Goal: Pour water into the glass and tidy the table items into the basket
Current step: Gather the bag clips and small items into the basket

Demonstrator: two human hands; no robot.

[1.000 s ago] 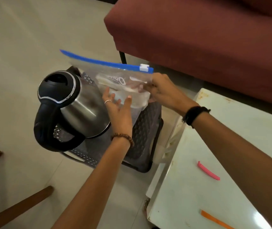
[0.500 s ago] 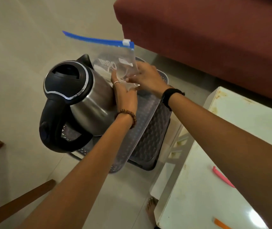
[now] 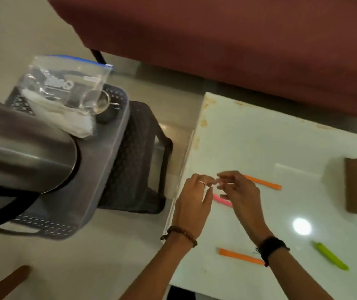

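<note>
tidying is the step in hand: basket (image 3: 117, 148) on the floor beside the table's (image 3: 260, 137) left edge already holds kettle (image 3: 26, 144) and zip bag (image 3: 65, 87). left hand (image 3: 191, 204) and right hand (image 3: 241, 195) hover half-curled over the pink clip (image 3: 223, 200) near that edge; grip unclear. next, pinch it and carry it over.

A dark red sofa (image 3: 216, 40) fills the top of the view, one black leg (image 3: 98, 56) standing on the pale tiled floor (image 3: 6, 29). A brown wooden piece (image 3: 6, 282) crosses the floor's lower left corner.

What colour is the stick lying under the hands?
Pink, seen in the head view, partly hidden by the hands.
</note>
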